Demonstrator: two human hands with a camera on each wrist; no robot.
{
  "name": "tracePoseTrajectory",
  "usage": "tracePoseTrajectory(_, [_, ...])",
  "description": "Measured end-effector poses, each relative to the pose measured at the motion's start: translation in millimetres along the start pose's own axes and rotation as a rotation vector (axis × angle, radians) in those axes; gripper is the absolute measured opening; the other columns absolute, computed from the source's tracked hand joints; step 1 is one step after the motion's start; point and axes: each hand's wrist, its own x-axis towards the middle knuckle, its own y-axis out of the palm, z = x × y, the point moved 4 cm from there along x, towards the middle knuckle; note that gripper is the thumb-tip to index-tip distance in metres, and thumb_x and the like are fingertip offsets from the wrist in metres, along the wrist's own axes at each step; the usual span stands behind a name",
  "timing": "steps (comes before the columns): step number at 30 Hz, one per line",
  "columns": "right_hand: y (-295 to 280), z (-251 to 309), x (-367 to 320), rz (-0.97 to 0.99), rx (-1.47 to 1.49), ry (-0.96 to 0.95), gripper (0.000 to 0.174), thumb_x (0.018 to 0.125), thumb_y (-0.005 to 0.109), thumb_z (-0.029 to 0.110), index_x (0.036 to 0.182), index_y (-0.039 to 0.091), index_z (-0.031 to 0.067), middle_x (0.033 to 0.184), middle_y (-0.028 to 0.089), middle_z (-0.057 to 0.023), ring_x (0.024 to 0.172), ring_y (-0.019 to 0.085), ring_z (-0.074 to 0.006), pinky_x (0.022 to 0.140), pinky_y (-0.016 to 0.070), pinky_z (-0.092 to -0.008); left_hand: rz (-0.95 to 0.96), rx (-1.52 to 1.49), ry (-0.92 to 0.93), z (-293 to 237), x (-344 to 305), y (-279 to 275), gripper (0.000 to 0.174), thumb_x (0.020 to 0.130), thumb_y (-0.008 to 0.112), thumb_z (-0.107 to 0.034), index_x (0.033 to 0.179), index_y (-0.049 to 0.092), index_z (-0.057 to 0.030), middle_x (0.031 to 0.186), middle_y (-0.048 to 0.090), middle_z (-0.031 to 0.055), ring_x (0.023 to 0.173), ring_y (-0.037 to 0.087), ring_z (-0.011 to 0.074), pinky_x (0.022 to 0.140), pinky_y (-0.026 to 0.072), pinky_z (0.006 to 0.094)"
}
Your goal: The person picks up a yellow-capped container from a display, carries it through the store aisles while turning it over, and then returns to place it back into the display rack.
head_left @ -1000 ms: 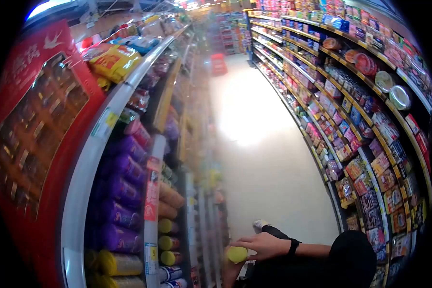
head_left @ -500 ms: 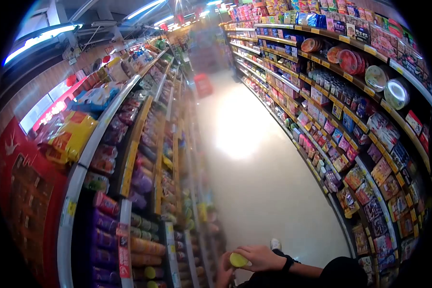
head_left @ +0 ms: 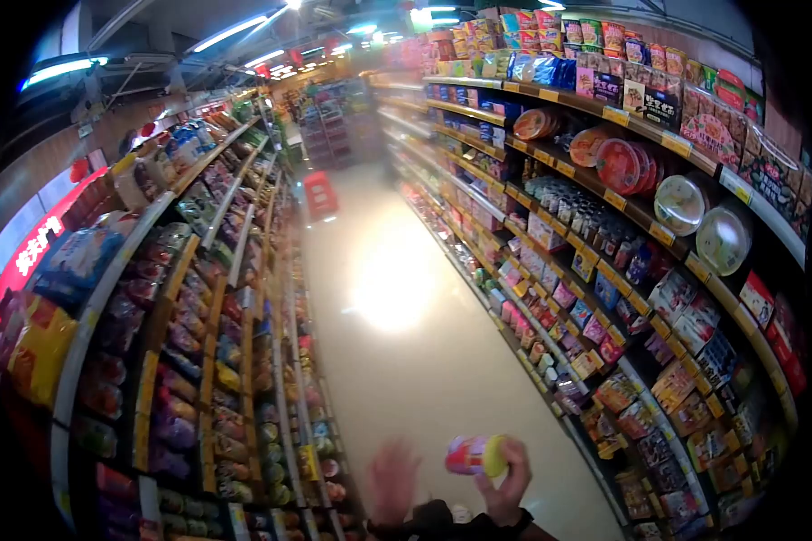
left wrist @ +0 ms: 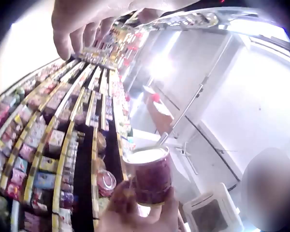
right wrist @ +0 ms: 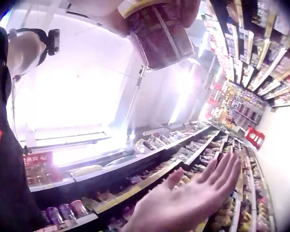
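Observation:
A short pink-red canister (head_left: 467,455) with a yellow lid lies tilted on its side in my right hand (head_left: 512,480), in the head view. The fingers and thumb grip it near the lid. My left hand (head_left: 394,476) is raised beside it, blurred, holding nothing. In the left wrist view the canister (left wrist: 150,176) shows a pale round end and a dark red body, with fingers curled round its lower part. The right wrist view shows the canister (right wrist: 162,38) from close by, and the left hand (right wrist: 188,200) with its fingers straight, apart from it.
Shelves of packaged snacks (head_left: 198,361) line the left side of the aisle. On the right, shelves hold boxes, bags and round clear tubs (head_left: 681,203). Pale floor (head_left: 397,388) runs between them, with a red basket-like object (head_left: 319,194) farther along.
My left hand has let go of the canister and moved away to the left. The canister has turned onto its side in my right hand. The head view has swung rightward and up.

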Motion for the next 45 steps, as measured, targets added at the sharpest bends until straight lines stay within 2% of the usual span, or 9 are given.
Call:
tracePoseTrajectory(5, [52, -41, 36, 0.177, -0.377, -0.014, 0.054, 0.087, 0.082, 0.021, 0.133, 0.060, 0.0036, 0.130, 0.062, -0.0229, 0.110, 0.068, -0.0362, 0.091, 0.0578, -0.0445, 0.220, -0.085, -0.361, 42, 84, 77, 0.074, 0.108, 0.028, -0.058, 0.164, 0.025, -0.0097, 0.170, 0.024, 0.0201, 0.156, 0.026, 0.0355, 0.128, 0.0198, 0.0516])
tracePoseTrajectory(11, [84, -114, 162, 0.308, -0.292, 0.137, 0.070, 0.074, 0.095, 0.024, 0.131, 0.058, 0.0061, 0.119, 0.068, -0.0172, 0.111, 0.069, -0.0337, 0.091, 0.0575, -0.0406, 0.190, -0.111, -0.345, 39, 210, 81, 0.076, 0.107, 0.029, -0.058, 0.164, 0.022, -0.0083, 0.171, 0.021, 0.0193, 0.158, 0.020, 0.0374, 0.127, 0.0191, 0.0554])
tracePoseTrajectory(19, [115, -178, 308, -0.168, -0.127, 0.028, 0.087, 0.074, 0.094, 0.014, 0.144, 0.044, 0.0036, 0.134, 0.055, -0.0185, 0.117, 0.063, -0.0298, 0.100, 0.0529, -0.0421, 0.209, -0.101, -0.177, 11, 403, 90, 0.077, 0.107, 0.030, -0.056, 0.166, 0.020, -0.0080, 0.173, 0.020, 0.0146, 0.159, 0.021, 0.0321, 0.129, 0.0140, 0.0525])
tracePoseTrajectory(24, [185, -219, 360, 0.253, -0.306, 0.101, 0.082, 0.075, 0.093, 0.018, 0.142, 0.047, 0.0031, 0.133, 0.057, -0.0238, 0.116, 0.064, -0.0414, 0.097, 0.0552, -0.0418, 0.275, -0.067, -0.299, -10, 474, 127, 0.077, 0.109, 0.029, -0.057, 0.166, 0.018, -0.0080, 0.173, 0.018, 0.0163, 0.160, 0.018, 0.0310, 0.129, 0.0161, 0.0502])
tracePoseTrajectory(28, [214, -274, 425, 0.292, -0.180, 0.264, 0.053, 0.087, 0.084, 0.022, 0.132, 0.061, 0.0049, 0.126, 0.067, -0.0140, 0.106, 0.071, -0.0301, 0.091, 0.0578, -0.0381, 0.169, -0.100, -0.299, 1, 553, 99, 0.075, 0.108, 0.034, -0.055, 0.164, 0.022, -0.0065, 0.172, 0.021, 0.0169, 0.159, 0.020, 0.0328, 0.128, 0.0210, 0.0509])
tracePoseTrajectory(31, [232, -313, 490, 0.348, -0.174, 0.059, 0.080, 0.074, 0.094, 0.016, 0.140, 0.050, 0.0036, 0.130, 0.060, -0.0213, 0.116, 0.065, -0.0376, 0.097, 0.0550, -0.0418, 0.223, -0.055, -0.255, 3, 631, 96, 0.075, 0.108, 0.034, -0.054, 0.164, 0.021, -0.0065, 0.173, 0.018, 0.0163, 0.159, 0.017, 0.0337, 0.129, 0.0196, 0.0519])
tracePoseTrajectory(38, [264, -396, 652, -0.169, 0.170, 0.135, 0.081, 0.075, 0.090, 0.004, 0.142, 0.045, 0.0001, 0.138, 0.049, -0.0155, 0.127, 0.055, -0.0274, 0.107, 0.0471, -0.0422, 0.158, 0.010, -0.176, -37, 818, 123, 0.071, 0.109, 0.029, -0.051, 0.164, 0.022, -0.0068, 0.172, 0.023, 0.0149, 0.158, 0.023, 0.0314, 0.129, 0.0193, 0.0501])
tracePoseTrajectory(43, [343, -425, 739, 0.334, -0.251, -0.092, 0.078, 0.078, 0.092, 0.015, 0.140, 0.047, 0.0047, 0.133, 0.058, -0.0215, 0.122, 0.063, -0.0334, 0.098, 0.0538, -0.0422, 0.238, 0.009, -0.205, -66, 915, 186, 0.072, 0.108, 0.029, -0.053, 0.164, 0.023, -0.0063, 0.171, 0.024, 0.0158, 0.158, 0.021, 0.0322, 0.129, 0.0145, 0.0525])
tracePoseTrajectory(45, [366, -458, 759, 0.322, -0.124, 0.106, 0.075, 0.080, 0.091, 0.017, 0.141, 0.049, 0.0053, 0.133, 0.059, -0.0194, 0.120, 0.064, -0.0309, 0.096, 0.0553, -0.0407, 0.178, 0.035, -0.209, -73, 951, 179, 0.072, 0.108, 0.030, -0.052, 0.164, 0.024, -0.0069, 0.171, 0.025, 0.0158, 0.158, 0.022, 0.0326, 0.129, 0.0159, 0.0531])
